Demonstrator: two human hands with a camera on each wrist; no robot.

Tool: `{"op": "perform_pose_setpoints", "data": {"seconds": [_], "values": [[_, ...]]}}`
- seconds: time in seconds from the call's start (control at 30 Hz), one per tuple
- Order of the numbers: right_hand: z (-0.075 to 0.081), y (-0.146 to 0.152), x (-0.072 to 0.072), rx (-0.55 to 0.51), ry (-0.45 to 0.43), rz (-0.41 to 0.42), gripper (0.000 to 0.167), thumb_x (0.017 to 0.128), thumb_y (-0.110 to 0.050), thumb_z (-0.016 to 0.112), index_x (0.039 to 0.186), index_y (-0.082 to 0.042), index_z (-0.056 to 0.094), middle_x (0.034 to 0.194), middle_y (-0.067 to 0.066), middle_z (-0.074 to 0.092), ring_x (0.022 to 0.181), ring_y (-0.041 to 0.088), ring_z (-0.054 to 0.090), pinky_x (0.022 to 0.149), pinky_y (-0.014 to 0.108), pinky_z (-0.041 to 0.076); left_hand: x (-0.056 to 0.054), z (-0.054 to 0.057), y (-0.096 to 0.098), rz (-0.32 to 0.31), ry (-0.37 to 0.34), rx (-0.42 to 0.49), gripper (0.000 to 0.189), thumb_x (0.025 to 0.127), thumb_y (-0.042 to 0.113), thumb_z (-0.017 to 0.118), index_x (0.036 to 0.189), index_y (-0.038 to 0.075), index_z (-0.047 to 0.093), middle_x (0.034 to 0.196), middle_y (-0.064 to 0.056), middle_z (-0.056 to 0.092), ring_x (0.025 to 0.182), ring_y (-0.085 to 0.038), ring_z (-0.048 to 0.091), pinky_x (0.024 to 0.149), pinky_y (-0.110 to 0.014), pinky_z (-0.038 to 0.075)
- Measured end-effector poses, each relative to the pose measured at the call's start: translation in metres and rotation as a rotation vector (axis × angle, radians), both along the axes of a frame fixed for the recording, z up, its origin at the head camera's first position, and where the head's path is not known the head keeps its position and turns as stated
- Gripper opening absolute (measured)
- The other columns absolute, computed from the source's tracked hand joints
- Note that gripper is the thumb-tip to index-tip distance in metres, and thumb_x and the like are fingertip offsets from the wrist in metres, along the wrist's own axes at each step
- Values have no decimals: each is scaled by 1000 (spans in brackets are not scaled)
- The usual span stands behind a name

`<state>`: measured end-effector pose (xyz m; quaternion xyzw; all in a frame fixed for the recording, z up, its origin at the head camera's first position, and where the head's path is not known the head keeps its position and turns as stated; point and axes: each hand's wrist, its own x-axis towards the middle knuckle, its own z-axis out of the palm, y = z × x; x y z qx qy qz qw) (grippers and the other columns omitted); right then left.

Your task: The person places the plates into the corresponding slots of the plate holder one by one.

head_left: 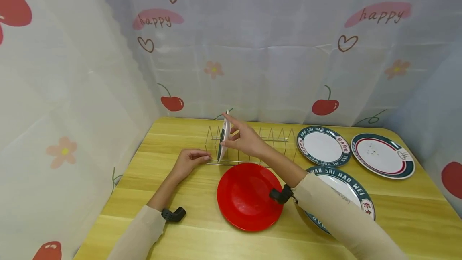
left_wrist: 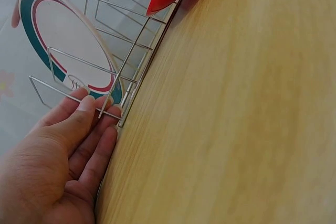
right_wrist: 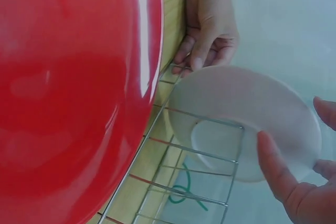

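A white plate with a green band and thin red ring (left_wrist: 79, 40) stands on edge, slightly tilted, in the left part of a wire dish rack (head_left: 272, 137). My right hand (head_left: 247, 137) holds this plate from its plain back (right_wrist: 236, 98). The thumb lies against the back, while the index finger reaches over the upper rim. With its fingertips, my left hand (left_wrist: 63, 156) pinches the rack's left end wire, close to the plate's lower edge. Whether those fingertips also touch the plate, I cannot tell. Below the rack, a red plate (head_left: 249, 198) lies near my right wrist.
On the right lie a small green-rimmed plate (head_left: 323, 146), an oval-looking plate with a red ring (head_left: 382, 155) and a larger green-rimmed plate (head_left: 341, 185), partly under my right sleeve. A printed curtain (head_left: 267, 71) hangs behind the wooden table (head_left: 195, 232).
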<state>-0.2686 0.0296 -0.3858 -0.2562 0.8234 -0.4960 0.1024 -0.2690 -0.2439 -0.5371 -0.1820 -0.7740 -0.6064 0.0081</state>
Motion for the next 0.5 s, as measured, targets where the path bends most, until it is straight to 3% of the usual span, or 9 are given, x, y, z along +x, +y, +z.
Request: {"op": "perform_pose_setpoints", "data": {"seconds": [0.2, 0.37, 0.5], "values": [[9, 14, 21, 7, -71, 23, 88, 94, -18, 75, 163, -33, 23, 149, 16, 45, 119, 34, 61, 85, 42, 61, 2, -2, 1, 4, 1, 14, 17, 91, 9, 76, 106, 1, 79, 105, -14, 76, 94, -17, 74, 82, -27, 60], [22, 32, 44, -1, -58, 11, 85, 93, -28, 76, 162, -32, 26, 151, 12, 46, 125, 32, 59, 92, 50, 58, 1, -2, 1, -11, 12, 28, 18, 91, 7, 75, 107, -2, 78, 105, -13, 76, 95, -17, 74, 82, -28, 61], [32, 51, 63, -63, -86, 8, 80, 93, -28, 76, 159, -35, 33, 149, 7, 49, 125, 29, 59, 93, 49, 58, 1, -3, 0, -11, 13, 28, 18, 92, 7, 75, 108, -2, 78, 106, -12, 76, 96, -17, 74, 83, -29, 61]]}}
